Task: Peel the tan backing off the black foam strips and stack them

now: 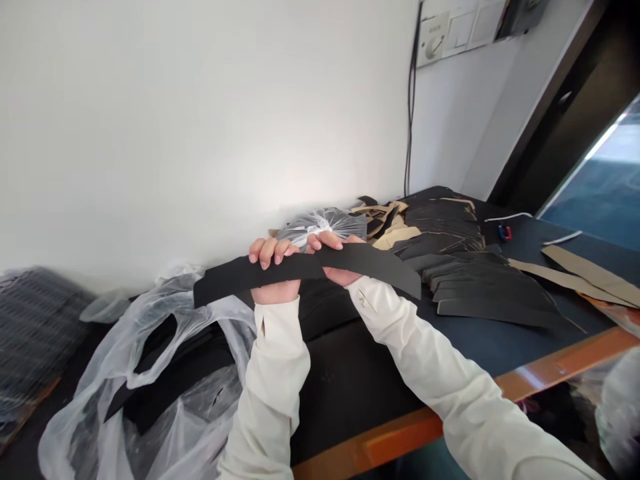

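Observation:
Two curved black strips of stiff sheet material are held up over the table, their inner ends overlapping between my hands. My left hand (273, 252) is closed round the left strip (227, 280), with the fingers over its upper edge and the palm behind and below. The fingers of my right hand (326, 240) are closed round the right strip (385, 268) near its inner end. A white plastic bag (85, 400) lies open at the lower left, with similar black pieces (187, 363) inside. Behind my hands sits a tied clear bag (310, 223).
Fanned stacks of black strips (490, 287) cover the table's right part. Tan strips (397, 235) lie behind them, and more tan pieces (595, 273) at the far right. A wrapped grey bundle (43, 333) stands at left. An orange-brown edge (390, 440) borders the table.

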A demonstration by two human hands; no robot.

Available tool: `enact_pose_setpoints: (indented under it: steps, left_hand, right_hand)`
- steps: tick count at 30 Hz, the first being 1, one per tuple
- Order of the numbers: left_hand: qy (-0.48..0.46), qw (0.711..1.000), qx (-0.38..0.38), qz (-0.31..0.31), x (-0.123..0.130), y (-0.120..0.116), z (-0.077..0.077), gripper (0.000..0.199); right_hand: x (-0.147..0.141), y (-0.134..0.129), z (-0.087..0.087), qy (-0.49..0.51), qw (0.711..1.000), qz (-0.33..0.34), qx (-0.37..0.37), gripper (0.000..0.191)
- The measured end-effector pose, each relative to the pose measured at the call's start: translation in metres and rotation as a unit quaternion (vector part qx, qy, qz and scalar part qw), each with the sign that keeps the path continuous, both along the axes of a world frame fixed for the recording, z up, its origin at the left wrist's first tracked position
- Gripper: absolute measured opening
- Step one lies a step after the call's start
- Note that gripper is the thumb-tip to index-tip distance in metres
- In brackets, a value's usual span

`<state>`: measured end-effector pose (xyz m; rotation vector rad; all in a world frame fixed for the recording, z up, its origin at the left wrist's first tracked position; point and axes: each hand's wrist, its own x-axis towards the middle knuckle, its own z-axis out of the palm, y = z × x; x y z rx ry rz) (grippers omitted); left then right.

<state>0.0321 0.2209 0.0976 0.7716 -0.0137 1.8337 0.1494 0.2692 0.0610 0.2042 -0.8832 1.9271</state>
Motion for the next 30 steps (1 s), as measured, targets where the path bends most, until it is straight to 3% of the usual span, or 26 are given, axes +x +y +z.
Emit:
enact_pose_setpoints:
  steps: [5, 11, 24, 27, 30]
  left_hand:
    - [0.023, 0.999, -0.017, 0.020, -0.002, 0.007, -0.007, 0.039]
    - [0.031, 0.999, -0.036, 0.024, -0.003, 0.012, -0.012, 0.039]
    - [-0.002, 0.998, -0.067, 0.008, -0.009, 0.020, -0.022, 0.028]
    - [0.036, 0.998, -0.043, 0.017, -0.011, 0.020, -0.023, 0.033]
    - [0.137, 0.990, -0.010, 0.022, -0.014, 0.023, -0.024, 0.048]
  right_hand:
    - [-0.003, 0.007, -0.015, -0.025, 0.997, -0.068, -0.008, 0.046]
    - [0.005, 0.009, -0.015, -0.026, 0.998, 0.050, -0.029, 0.048]
    - [0.002, 0.019, -0.024, -0.003, 0.998, 0.056, -0.016, 0.045]
    - [0.004, 0.020, -0.024, 0.011, 0.999, 0.048, -0.014, 0.041]
    - [0.012, 0.020, -0.017, 0.000, 0.999, 0.050, -0.015, 0.037]
